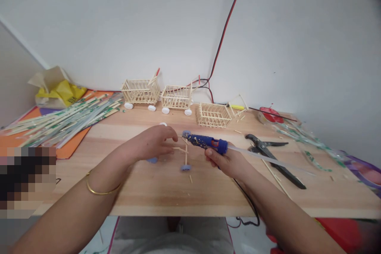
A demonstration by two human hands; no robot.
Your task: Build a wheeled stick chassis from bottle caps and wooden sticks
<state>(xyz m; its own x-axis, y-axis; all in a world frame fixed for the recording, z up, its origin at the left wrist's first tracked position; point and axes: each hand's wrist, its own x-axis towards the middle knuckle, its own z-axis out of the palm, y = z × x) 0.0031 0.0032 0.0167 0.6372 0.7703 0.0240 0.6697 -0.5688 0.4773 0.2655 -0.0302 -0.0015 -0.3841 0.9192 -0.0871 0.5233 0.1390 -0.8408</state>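
Observation:
My right hand (228, 161) is wrapped round a blue hot glue gun (205, 141), with a long clear glue stick (268, 158) trailing from its back end. The gun's tip is close to the far right wheel (186, 132) of a small wheeled stick frame (186, 152) lying low on the table. Over the frame's left part curves my left hand (156, 141); its fingertips and thumb appear to grip the frame's sticks, partly hiding them. The near wheels (185, 168) are bluish.
Two wheeled stick carts (141, 93) and a wheelless stick basket (214, 115) stand along the wall. Bundled sticks (74, 117) lie left on orange sheets. Black pliers (276, 162), a red-topped container (270, 115) and plastic wrappers (312, 151) are right. A black cable (248, 198) hangs over the front edge.

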